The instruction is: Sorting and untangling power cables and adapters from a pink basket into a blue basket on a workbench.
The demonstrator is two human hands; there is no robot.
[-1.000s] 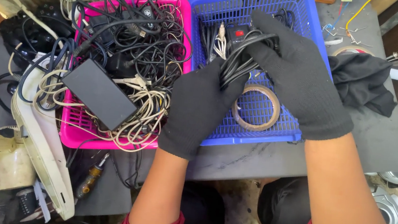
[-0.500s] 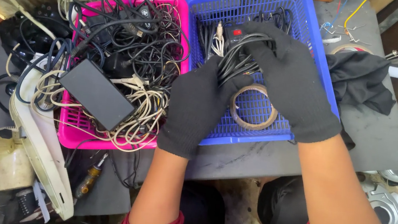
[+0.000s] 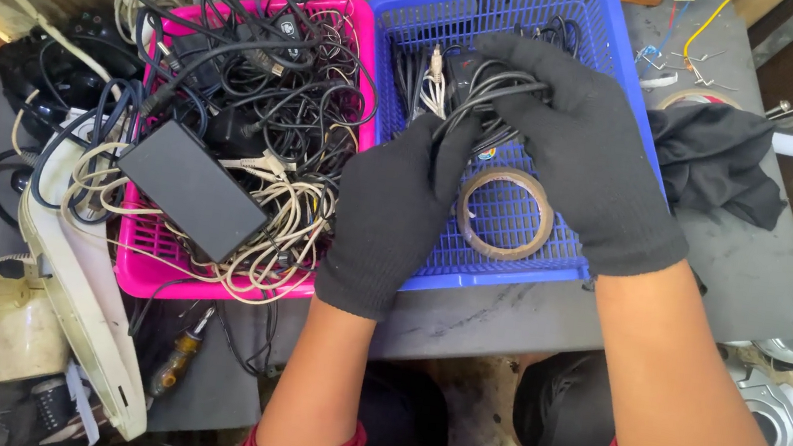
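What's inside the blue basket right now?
The blue basket holds a tape roll and black cables, gripped by left hand and right hand. Anything beneath the hands is hidden.

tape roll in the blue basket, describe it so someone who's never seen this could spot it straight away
Find the blue basket on the grey table, right of the pink basket of tangled cables. On its mesh floor, near the front rim, between the two black-gloved hands, lies the tape roll. It is a flat brownish ring with an open middle, the only round thing among the black cords.

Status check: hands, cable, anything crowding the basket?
Left hand and right hand, black-gloved, both gripping coiled black cable bundle over blue plastic basket. Brown tape roll lies beneath.
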